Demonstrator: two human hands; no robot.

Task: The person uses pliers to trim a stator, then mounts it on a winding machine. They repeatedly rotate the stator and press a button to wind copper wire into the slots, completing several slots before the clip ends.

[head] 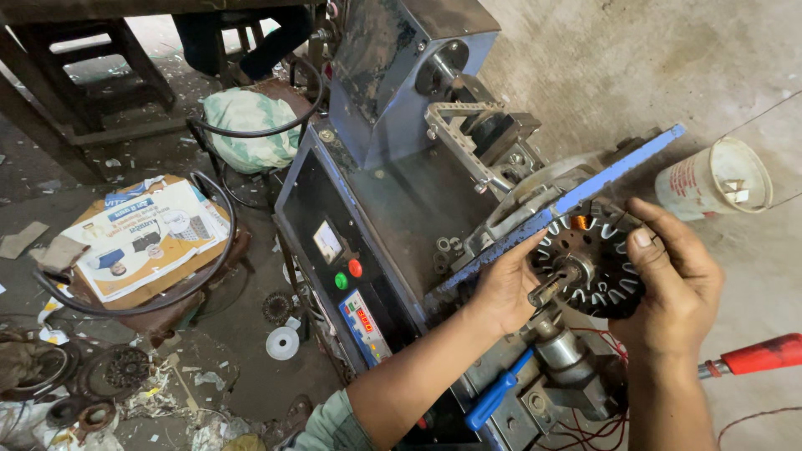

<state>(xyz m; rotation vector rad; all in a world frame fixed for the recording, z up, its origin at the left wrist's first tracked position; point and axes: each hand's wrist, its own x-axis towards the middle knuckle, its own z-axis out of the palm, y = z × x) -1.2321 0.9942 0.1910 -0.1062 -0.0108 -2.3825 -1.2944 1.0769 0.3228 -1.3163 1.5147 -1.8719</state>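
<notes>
Both hands are gripping a black slotted stator [589,267] sitting on the shaft [547,291] of a winding machine [401,200], the left hand [505,288] closing on its left edge, the right hand [672,280] wrapping its right rim, near a white cup [710,179] and a red-handled tool [760,355].

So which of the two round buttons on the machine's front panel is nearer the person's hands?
The red button. It sits up and to the right of the green button, on the side toward the left hand.
</notes>
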